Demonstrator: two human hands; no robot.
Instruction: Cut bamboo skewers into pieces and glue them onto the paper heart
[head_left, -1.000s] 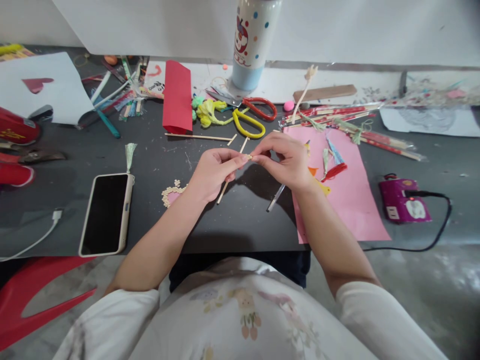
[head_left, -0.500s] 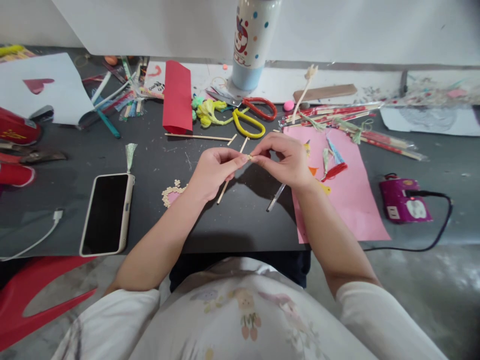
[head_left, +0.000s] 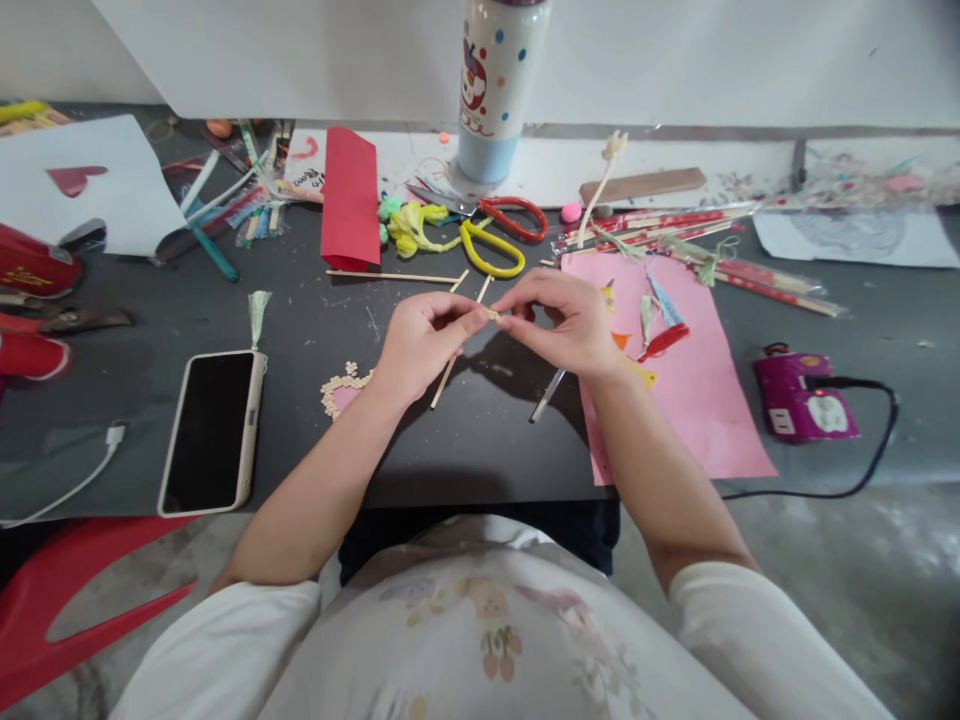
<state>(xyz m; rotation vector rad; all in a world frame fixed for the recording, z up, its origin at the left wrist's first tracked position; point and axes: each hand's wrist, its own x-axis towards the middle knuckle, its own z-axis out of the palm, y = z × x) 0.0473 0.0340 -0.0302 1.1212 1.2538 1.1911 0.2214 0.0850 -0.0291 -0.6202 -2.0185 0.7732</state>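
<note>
Over the middle of the dark table, my left hand (head_left: 420, 340) and my right hand (head_left: 564, 318) meet at their fingertips. Thumb and forefinger of each pinch a tiny beige piece (head_left: 493, 315) from opposite sides; its exact shape is too small to tell. Beneath my left hand lies a thin wooden stick (head_left: 444, 384), partly covered by the fingers. A pink heart (head_left: 344, 398) edged with small beige pieces sits beside my left wrist, which hides part of it. Below my right hand is a clear, pen-like tube (head_left: 546, 398).
Scissors (head_left: 493, 247) and a red folded paper (head_left: 350, 198) lie beyond my hands, with a tall bottle (head_left: 495, 100) behind. A phone (head_left: 211, 430) is at left. Pink paper (head_left: 697, 400) with tassels and a purple box (head_left: 806, 395) with a cable are at right.
The whole view has shifted slightly. Both hands keep nearly the same pose, fingertips still together at the tiny beige piece. Nothing on the table has visibly moved.
</note>
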